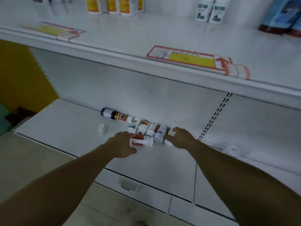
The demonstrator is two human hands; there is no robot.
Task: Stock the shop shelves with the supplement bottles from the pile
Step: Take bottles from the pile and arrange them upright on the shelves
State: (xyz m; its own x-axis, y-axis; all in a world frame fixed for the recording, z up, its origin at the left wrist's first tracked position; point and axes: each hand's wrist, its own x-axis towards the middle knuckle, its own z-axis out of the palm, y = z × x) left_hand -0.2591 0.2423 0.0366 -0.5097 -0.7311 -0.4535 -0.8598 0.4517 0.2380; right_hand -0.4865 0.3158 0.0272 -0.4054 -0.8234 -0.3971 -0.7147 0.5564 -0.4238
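Observation:
A pile of supplement bottles (pixel 143 128) lies on its side at the back of the low white shelf (pixel 68 128). My left hand (pixel 123 144) rests against the base end of a red-labelled white bottle (pixel 141 141) at the front of the pile, fingers curled around it. My right hand (pixel 180 137) is at the right end of the pile, fingers closed around a white bottle (pixel 169 132) that it mostly hides. A purple-capped bottle (pixel 106 112) and an orange-labelled one (pixel 122 117) lie at the left end of the pile.
The upper shelf (pixel 146 36) carries standing yellow-labelled bottles (pixel 114 5), two white and green bottles (pixel 210 12), blue boxes (pixel 283 15) and flat red and yellow price cards (pixel 192 58). A small clear cup (pixel 103 128) and a white lid (pixel 232 150) sit on the low shelf.

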